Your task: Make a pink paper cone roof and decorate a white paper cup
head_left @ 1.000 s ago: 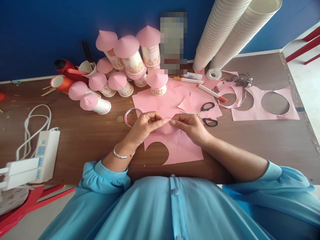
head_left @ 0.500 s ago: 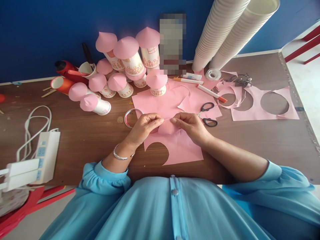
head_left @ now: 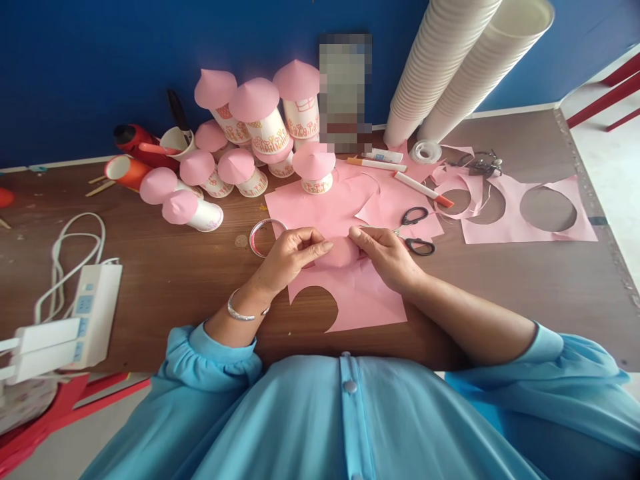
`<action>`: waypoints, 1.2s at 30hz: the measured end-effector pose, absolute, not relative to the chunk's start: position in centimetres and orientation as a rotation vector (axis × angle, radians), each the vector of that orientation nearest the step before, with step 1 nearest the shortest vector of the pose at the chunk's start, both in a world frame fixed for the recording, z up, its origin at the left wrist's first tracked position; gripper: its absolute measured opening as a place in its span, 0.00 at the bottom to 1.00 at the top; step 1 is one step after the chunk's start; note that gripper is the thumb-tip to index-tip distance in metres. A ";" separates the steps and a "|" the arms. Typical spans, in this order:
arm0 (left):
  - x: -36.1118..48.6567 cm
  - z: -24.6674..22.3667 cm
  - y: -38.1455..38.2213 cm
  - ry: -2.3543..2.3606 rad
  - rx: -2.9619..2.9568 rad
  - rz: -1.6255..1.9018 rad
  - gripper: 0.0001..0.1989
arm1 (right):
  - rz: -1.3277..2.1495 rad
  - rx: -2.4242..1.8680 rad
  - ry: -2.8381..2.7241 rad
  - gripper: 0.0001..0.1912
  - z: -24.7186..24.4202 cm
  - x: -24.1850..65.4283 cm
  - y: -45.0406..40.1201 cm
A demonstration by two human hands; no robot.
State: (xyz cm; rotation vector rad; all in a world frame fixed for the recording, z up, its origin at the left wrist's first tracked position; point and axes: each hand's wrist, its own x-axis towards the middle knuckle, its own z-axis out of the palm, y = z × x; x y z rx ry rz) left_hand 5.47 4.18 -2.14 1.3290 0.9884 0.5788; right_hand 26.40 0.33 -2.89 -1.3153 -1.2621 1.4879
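A small rounded piece of pink paper (head_left: pixel 341 253) is held between my two hands, above larger pink sheets (head_left: pixel 320 212). My left hand (head_left: pixel 301 253) pinches its left edge between thumb and fingers. On the other side my right hand (head_left: pixel 381 250) pinches the right edge. Black-handled scissors (head_left: pixel 419 246) lie just right of my right hand, their blades partly hidden. A roll of tape (head_left: pixel 253 238) rests beside my left hand. Behind the sheets stands a white cup with a pink cone on top (head_left: pixel 314 160).
More cone-topped cups (head_left: pixel 254 100) stand at the back left. Tall stacks of white cups (head_left: pixel 443 60) lean at the back right. Markers (head_left: pixel 424 189), clear tape (head_left: pixel 427 151) and cut-out pink paper (head_left: pixel 530 230) lie to the right. A power strip (head_left: pixel 95 313) is at the left.
The pink piece between my hands has turned a little and looks flatter and rounder. My fingertips have shifted slightly to the right along its edge.
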 end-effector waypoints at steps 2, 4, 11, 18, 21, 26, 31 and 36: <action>5.4 -2.4 4.3 0.986 1.267 0.607 0.18 | 1.519 -1.303 -1.256 0.34 -3.0 26.4 0.4; 5.3 -2.6 4.4 0.984 1.228 0.641 0.18 | 1.557 -1.278 -1.239 0.34 -3.2 26.4 0.4; 5.3 -2.8 4.4 0.968 1.188 0.662 0.19 | 1.693 -1.189 -1.028 0.26 -3.7 26.2 0.5; 5.4 -1.8 4.1 0.932 1.321 0.594 0.19 | 1.628 -1.187 -1.086 0.24 -2.9 26.0 0.4; 5.3 -1.7 4.0 0.920 1.335 0.608 0.19 | 1.644 -1.170 -1.043 0.22 -3.3 26.1 0.3; 5.1 -1.8 4.1 0.888 1.336 0.635 0.18 | 1.685 -1.132 -0.959 0.19 -4.0 26.2 0.3; 5.0 -1.3 4.3 0.912 1.363 0.647 0.18 | 1.634 -1.151 -1.063 0.21 -3.4 25.9 0.3; 5.0 -0.7 4.2 0.939 1.407 0.667 0.16 | 1.501 -1.173 -1.241 0.23 -2.0 25.9 0.5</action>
